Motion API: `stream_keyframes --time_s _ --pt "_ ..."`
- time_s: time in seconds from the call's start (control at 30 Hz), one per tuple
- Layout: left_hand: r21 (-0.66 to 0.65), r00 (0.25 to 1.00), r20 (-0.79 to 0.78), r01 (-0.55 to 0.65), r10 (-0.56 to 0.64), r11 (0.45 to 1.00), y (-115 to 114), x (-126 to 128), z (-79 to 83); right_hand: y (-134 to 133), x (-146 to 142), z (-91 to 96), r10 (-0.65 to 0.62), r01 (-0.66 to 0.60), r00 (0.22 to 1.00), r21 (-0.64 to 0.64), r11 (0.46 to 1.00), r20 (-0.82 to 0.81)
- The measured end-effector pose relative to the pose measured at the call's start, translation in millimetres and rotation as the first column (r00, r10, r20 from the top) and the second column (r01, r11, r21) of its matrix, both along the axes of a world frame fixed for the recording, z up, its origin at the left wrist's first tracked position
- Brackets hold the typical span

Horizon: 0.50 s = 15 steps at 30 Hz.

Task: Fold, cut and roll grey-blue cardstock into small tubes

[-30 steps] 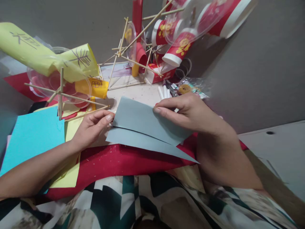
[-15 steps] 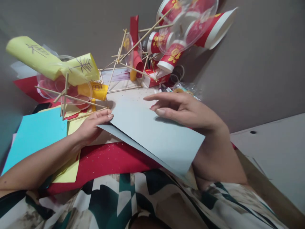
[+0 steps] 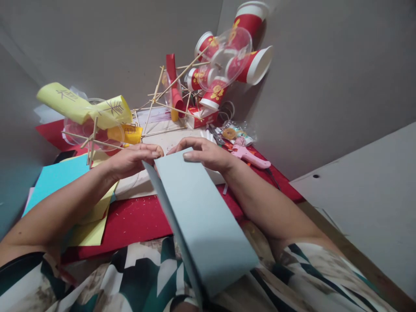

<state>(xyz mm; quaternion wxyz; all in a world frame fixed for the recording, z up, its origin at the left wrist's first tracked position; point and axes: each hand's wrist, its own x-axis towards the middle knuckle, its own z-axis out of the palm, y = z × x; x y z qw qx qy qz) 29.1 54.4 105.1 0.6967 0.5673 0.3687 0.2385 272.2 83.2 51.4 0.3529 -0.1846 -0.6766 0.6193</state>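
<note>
A folded sheet of pale grey-blue paper (image 3: pixel 201 221) slants from the table down over my lap. My left hand (image 3: pixel 133 159) pinches its far left corner. My right hand (image 3: pixel 204 154) grips the far edge beside it, thumb on top of the paper and fingers curled behind. The two hands nearly touch at the sheet's top end. Under them lies a red sheet (image 3: pixel 136 219) on the table.
Cyan paper (image 3: pixel 55 180) and yellow paper (image 3: pixel 92 227) lie at the left. Behind stand a stick frame with yellow paper rolls (image 3: pixel 87 110) and a stick structure with red paper cups (image 3: pixel 224 56). A pink glue gun (image 3: pixel 251 158) lies at the right, by grey walls.
The grey-blue sheet has swung from lying across the table to pointing toward me, folded over. My right hand moved left to the far edge, close to my left hand. The view tilted upward.
</note>
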Motion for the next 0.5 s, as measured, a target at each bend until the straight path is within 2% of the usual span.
stream_keyframes --time_s 0.1,0.23,0.37,0.5 --pt "0.008 0.997 -0.006 0.071 -0.071 0.997 3 -6 -1.2 1 0 1.4 -0.107 0.100 0.985 -0.059 0.993 -0.132" --pt "0.084 0.996 -0.006 0.087 -0.087 0.993 5 -19 -10.1 0 -2 2.9 -0.189 0.177 0.964 -0.079 0.981 -0.187" --pt "0.241 0.996 0.001 -0.082 0.085 0.967 0 -26 -9.3 2 -2 4.0 -0.332 0.332 0.910 -0.044 0.942 -0.249" --pt "0.382 0.952 0.015 -0.288 0.306 0.878 -18 -23 15.5 7 0 5.9 -0.496 0.547 0.796 0.062 0.835 -0.347"
